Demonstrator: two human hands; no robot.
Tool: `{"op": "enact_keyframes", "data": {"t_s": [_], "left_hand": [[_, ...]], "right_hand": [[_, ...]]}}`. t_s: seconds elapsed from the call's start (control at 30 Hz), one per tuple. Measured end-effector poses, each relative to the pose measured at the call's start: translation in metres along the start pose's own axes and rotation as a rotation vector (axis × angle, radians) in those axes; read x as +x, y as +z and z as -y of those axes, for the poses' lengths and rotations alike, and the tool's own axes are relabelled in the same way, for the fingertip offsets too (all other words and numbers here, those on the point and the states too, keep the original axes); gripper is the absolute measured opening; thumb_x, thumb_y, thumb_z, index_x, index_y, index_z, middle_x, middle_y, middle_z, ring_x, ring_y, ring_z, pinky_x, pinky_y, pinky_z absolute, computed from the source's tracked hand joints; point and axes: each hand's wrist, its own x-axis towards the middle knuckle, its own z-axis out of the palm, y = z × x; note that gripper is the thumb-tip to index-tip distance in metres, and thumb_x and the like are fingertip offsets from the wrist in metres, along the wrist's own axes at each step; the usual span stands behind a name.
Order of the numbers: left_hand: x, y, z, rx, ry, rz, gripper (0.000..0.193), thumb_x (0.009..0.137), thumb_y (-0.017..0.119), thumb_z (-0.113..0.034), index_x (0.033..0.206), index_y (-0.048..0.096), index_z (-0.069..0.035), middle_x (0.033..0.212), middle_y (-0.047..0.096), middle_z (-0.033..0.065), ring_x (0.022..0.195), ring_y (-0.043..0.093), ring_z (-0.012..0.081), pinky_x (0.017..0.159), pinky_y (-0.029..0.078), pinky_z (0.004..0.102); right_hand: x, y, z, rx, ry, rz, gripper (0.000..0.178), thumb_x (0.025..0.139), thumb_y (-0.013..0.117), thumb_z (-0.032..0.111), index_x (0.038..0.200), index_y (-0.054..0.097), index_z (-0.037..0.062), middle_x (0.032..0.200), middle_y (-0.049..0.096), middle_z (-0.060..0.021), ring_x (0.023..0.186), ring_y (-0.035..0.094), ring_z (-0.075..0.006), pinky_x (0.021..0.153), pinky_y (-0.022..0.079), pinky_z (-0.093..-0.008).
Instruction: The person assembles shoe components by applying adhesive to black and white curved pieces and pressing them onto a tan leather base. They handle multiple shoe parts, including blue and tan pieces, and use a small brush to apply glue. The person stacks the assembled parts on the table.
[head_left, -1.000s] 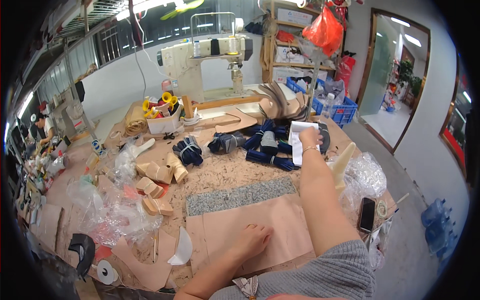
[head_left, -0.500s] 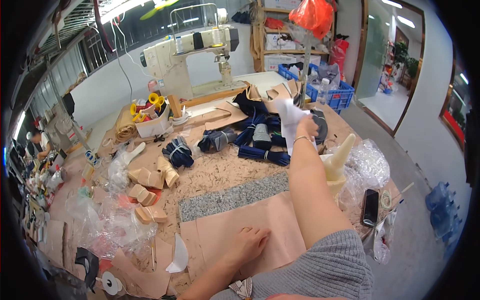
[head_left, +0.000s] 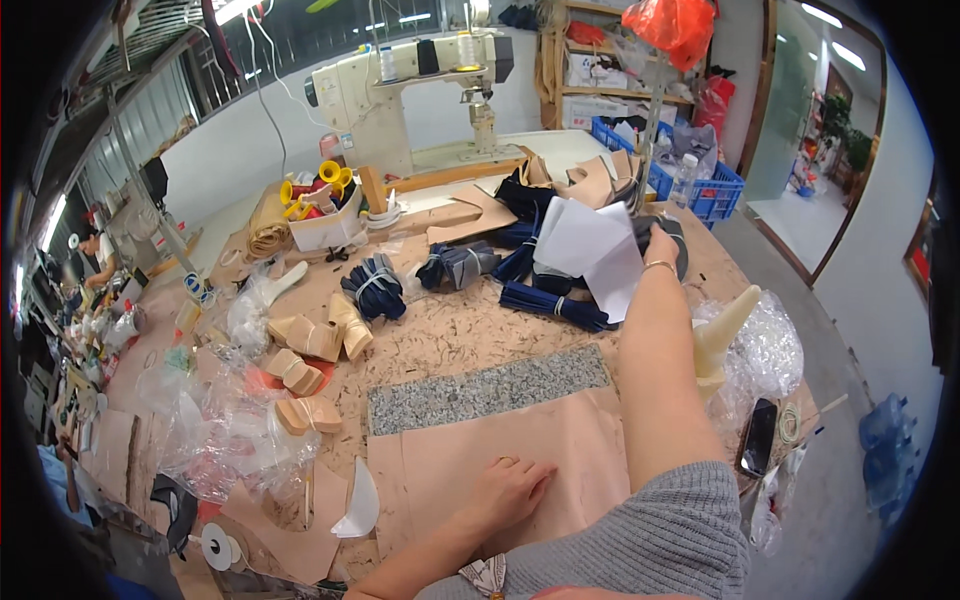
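Observation:
Stretched far forward on the right, my right hand [head_left: 659, 246] is closed at the edge of white paper sheets [head_left: 592, 245], its fingertips partly hidden. The sheets lie over dark blue bundled pieces [head_left: 552, 305], and a dark grey bundle [head_left: 679, 243] is right beside the hand. My left hand [head_left: 512, 490] rests with loosely bent fingers on a large tan sheet [head_left: 450, 465], holding nothing. Beyond that sheet shows a speckled grey slab [head_left: 485, 390].
A cream shoe last [head_left: 722, 330] stands beside my right forearm, near clear plastic wrap [head_left: 775, 345] and a phone [head_left: 758, 438]. Tan bundles [head_left: 305, 338] and crumpled plastic bags [head_left: 225, 430] lie left. A sewing machine [head_left: 365, 105] and a white box of tools [head_left: 328, 225] are farther back.
The white sheets, blurred and raised before, now spread over the blue bundles. My right hand has shifted toward the dark grey bundle. The whole view has turned slightly; my left hand stays put.

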Motion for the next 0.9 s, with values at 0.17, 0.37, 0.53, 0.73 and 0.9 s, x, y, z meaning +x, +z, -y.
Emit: {"op": "enact_keyframes", "data": {"t_s": [0.17, 0.37, 0.53, 0.73, 0.9], "left_hand": [[0.004, 0.002, 0.001, -0.031, 0.046, -0.029, 0.013, 0.085, 0.062, -0.018, 0.097, 0.067, -0.015, 0.08, 0.067, 0.0051, 0.075, 0.064, 0.0243, 0.073, 0.048, 0.0359], [-0.001, 0.013, 0.011, -0.064, 0.012, -0.011, 0.013, 0.084, 0.061, -0.016, 0.096, 0.067, -0.015, 0.083, 0.067, 0.0051, 0.078, 0.064, 0.0247, 0.075, 0.048, 0.0369], [-0.003, 0.013, 0.007, -0.052, 0.031, -0.081, 0.013, 0.084, 0.06, -0.016, 0.096, 0.067, -0.015, 0.085, 0.067, 0.0047, 0.08, 0.063, 0.0248, 0.078, 0.047, 0.0387], [0.002, 0.011, 0.006, -0.036, 0.057, -0.052, 0.014, 0.083, 0.062, -0.017, 0.096, 0.067, -0.016, 0.085, 0.068, 0.0045, 0.081, 0.064, 0.0245, 0.077, 0.047, 0.0378], [0.0, 0.006, 0.006, -0.029, 0.038, -0.047, 0.013, 0.084, 0.062, -0.017, 0.096, 0.067, -0.015, 0.083, 0.067, 0.0046, 0.078, 0.064, 0.0243, 0.074, 0.049, 0.0368]], "right_hand": [[0.011, 0.018, 0.05, -0.375, -0.57, -0.117, 0.018, 0.08, 0.068, 0.023, 0.096, 0.072, 0.0145, 0.095, 0.071, -0.0101, 0.094, 0.065, -0.0301, 0.08, 0.051, -0.0392], [-0.031, 0.02, 0.134, -0.33, -0.959, -0.108, 0.017, 0.084, 0.063, 0.019, 0.092, 0.071, 0.0069, 0.086, 0.071, -0.0135, 0.081, 0.069, -0.0283, 0.073, 0.053, -0.0373], [-0.014, -0.007, 0.074, -0.599, -0.45, -0.172, 0.032, 0.081, 0.062, 0.018, 0.106, 0.063, -0.0017, 0.114, 0.062, -0.0234, 0.103, 0.061, -0.0388, 0.09, 0.049, -0.0434], [0.004, 0.008, 0.018, 0.103, 0.591, -0.815, 0.03, 0.089, 0.046, 0.006, 0.116, 0.052, -0.0045, 0.12, 0.054, -0.0246, 0.115, 0.055, -0.0369, 0.095, 0.048, -0.0446], [-0.052, -0.001, 0.0, 0.178, 0.529, -0.63, 0.052, 0.088, 0.06, 0.031, 0.119, 0.046, -0.0075, 0.12, 0.053, -0.0292, 0.115, 0.054, -0.0404, 0.096, 0.043, -0.0502]]}}
